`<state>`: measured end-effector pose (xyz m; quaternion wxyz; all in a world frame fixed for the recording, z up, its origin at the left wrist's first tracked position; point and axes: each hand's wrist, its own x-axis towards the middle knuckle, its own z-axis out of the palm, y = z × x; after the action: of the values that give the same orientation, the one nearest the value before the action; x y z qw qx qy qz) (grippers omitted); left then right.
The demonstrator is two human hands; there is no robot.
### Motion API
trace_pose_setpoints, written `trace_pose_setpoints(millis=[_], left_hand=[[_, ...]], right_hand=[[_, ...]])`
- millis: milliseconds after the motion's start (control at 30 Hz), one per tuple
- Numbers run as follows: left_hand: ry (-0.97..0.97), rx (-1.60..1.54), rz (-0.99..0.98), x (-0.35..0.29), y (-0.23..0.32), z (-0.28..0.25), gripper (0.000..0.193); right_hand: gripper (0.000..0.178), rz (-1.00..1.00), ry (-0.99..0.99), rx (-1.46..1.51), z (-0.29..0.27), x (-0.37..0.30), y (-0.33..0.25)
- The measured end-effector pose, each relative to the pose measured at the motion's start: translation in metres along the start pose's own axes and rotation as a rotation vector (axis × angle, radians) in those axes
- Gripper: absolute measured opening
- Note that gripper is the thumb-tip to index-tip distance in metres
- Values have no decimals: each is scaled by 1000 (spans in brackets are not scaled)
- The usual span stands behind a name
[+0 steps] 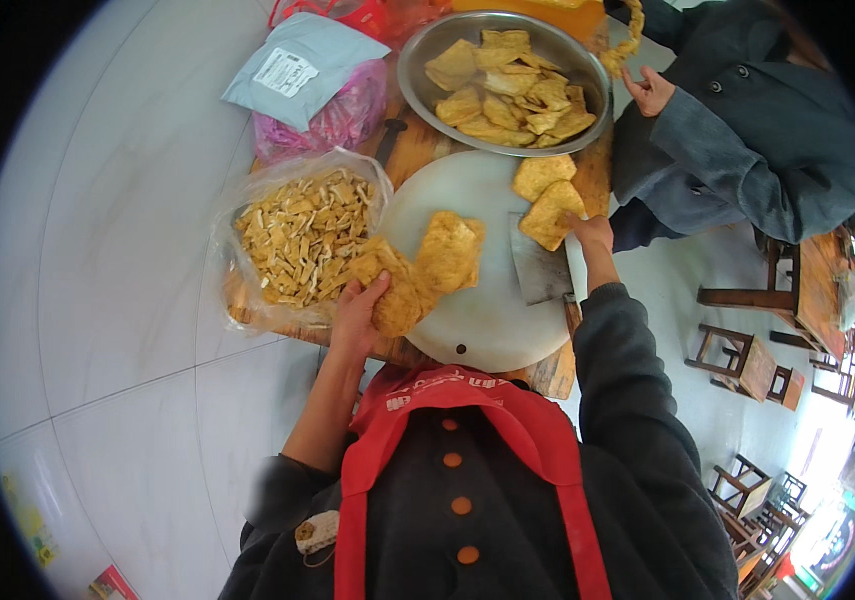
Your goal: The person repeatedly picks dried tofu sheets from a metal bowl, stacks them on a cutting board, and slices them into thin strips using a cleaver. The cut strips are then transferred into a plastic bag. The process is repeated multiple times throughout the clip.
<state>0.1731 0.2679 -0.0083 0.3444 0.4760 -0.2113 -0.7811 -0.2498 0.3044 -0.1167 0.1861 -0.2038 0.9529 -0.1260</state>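
Observation:
My left hand (pixel 355 318) grips a few golden fried tofu slices (pixel 397 295) at the left edge of the round white cutting board (pixel 492 335). A small stack of tofu slices (pixel 449 250) lies beside them on the board. At the board's right side my right hand (pixel 593 236) pinches a single tofu slice (pixel 550 215). Just beyond it rests another slice (pixel 541 174). A cleaver (pixel 541 268) lies flat on the board, its blade partly under the slice in my right hand. Cut tofu strips (pixel 302 235) fill a clear plastic bag (pixel 379 175) on the left.
A steel bowl (pixel 419 88) of whole tofu slices stands at the far side of the wooden table (pixel 427 150). Left of it, a grey parcel (pixel 312 65) lies on a pink bag (pixel 332 115). Another person's hand (pixel 650 92) is near the bowl. Wooden stools (pixel 737 360) stand at right.

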Motion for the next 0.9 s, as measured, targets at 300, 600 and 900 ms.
trace_pose_setpoints(millis=[300, 600, 900], left_hand=[[-176, 616, 142, 67, -8, 47, 46], [-274, 1329, 215, 149, -42, 38, 47], [-243, 385, -446, 138, -3, 34, 46]], right_hand=[[22, -156, -33, 611, -23, -33, -6], [18, -206, -679, 885, -36, -176, -48], [23, -234, -282, 515, 38, -196, -86]])
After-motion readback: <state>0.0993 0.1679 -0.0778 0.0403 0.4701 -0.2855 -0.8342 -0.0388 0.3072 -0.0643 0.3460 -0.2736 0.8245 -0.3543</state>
